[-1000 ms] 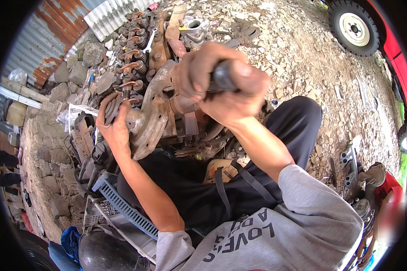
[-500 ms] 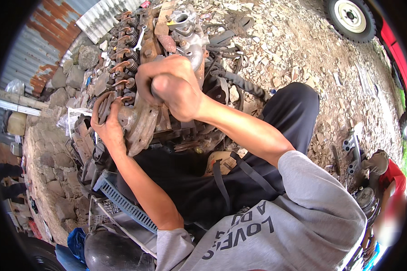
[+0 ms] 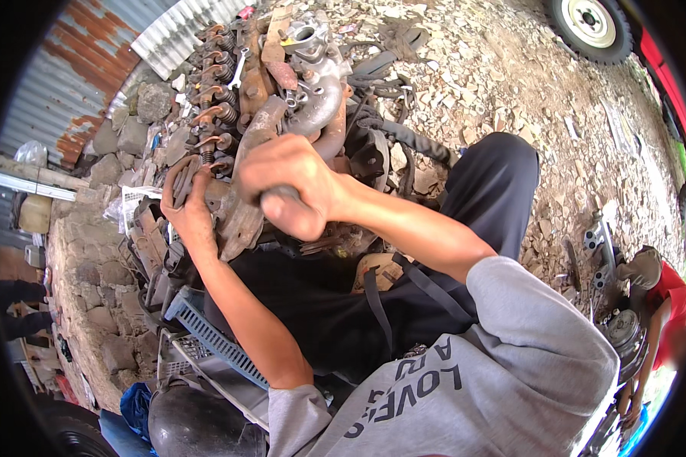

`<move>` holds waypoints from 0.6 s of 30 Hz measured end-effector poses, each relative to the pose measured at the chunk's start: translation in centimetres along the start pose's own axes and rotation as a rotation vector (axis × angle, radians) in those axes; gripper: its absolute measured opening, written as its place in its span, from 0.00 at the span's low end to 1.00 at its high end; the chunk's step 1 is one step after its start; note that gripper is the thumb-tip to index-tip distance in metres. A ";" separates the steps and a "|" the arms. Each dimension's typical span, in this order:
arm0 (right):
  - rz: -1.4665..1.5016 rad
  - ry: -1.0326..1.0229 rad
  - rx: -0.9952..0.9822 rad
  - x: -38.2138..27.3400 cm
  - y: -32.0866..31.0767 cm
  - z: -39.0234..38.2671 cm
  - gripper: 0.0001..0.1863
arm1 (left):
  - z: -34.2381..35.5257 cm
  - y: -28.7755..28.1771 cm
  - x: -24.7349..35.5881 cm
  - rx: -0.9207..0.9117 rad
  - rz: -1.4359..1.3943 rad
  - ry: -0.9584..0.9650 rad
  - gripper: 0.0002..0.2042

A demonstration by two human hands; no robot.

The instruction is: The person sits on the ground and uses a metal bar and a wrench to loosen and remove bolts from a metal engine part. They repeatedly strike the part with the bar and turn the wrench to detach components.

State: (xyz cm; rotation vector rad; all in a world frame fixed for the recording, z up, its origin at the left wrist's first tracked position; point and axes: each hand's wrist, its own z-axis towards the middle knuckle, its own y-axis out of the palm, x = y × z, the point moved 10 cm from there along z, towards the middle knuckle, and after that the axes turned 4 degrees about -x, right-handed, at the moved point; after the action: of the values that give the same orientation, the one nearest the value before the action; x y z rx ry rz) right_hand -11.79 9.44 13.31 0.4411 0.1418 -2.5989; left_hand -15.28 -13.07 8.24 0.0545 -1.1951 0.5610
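Observation:
An engine with a row of valve springs and rocker arms [image 3: 215, 95] lies in front of me, a silvery curved manifold [image 3: 318, 116] along its right side. My left hand [image 3: 187, 199] has its soiled fingers curled over the engine's near left end, beside the last spring. Closed in a fist, my right hand [image 3: 293, 183] is over the near part of the engine. Something dark shows at its thumb, but motion blur and the fingers hide what it is. A long, dirty, rough metal piece [image 3: 244, 221] runs under that fist. Farther off, a wrench [image 3: 239, 68] rests on the engine.
A reddish block [image 3: 283, 75] sits beside the manifold. Blue and white plastic crates [image 3: 217, 335] and a black rounded object [image 3: 194, 419] are at lower left. Stones and corrugated sheets [image 3: 84, 84] line the left. At right are a wheel [image 3: 589, 21] and another person in red [image 3: 667, 308].
My right fist has come down toward me, uncovering more of the manifold and the rough metal piece's far end. My left hand keeps its place on the engine.

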 end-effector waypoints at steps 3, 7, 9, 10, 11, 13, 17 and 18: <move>-0.070 -0.029 0.030 2.3 -1.8 -1.2 0.12 | 0.1 0.5 -0.3 0.004 -0.011 0.007 0.13; 0.192 0.235 0.301 1.1 -7.3 1.1 0.32 | 0.4 0.2 -0.4 0.010 -0.019 0.022 0.14; 0.317 0.230 0.351 -0.7 -9.8 2.6 0.37 | 0.1 -0.1 -0.5 0.018 -0.025 0.009 0.14; 0.166 0.058 0.351 -2.8 -11.3 3.5 0.26 | 0.2 -0.1 -0.7 0.017 -0.040 0.005 0.14; -0.085 0.163 0.406 -3.1 -12.9 3.2 0.25 | -0.1 0.0 -0.7 0.012 -0.027 -0.001 0.14; 0.399 0.238 0.253 -1.4 -14.2 4.2 0.28 | -0.6 -0.1 0.0 0.013 0.001 0.000 0.14; 0.196 0.420 0.497 0.7 -18.0 0.8 0.26 | -3.4 1.3 3.3 0.069 0.206 0.227 0.23; 0.238 0.446 0.513 1.8 -18.6 -0.8 0.25 | -4.1 1.5 4.0 0.088 0.202 0.275 0.24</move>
State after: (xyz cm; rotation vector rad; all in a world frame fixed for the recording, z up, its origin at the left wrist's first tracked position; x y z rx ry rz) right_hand -22.14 25.00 12.31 1.1405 -0.4145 -2.2433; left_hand -11.42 -8.91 9.81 -0.0675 -0.9130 0.7724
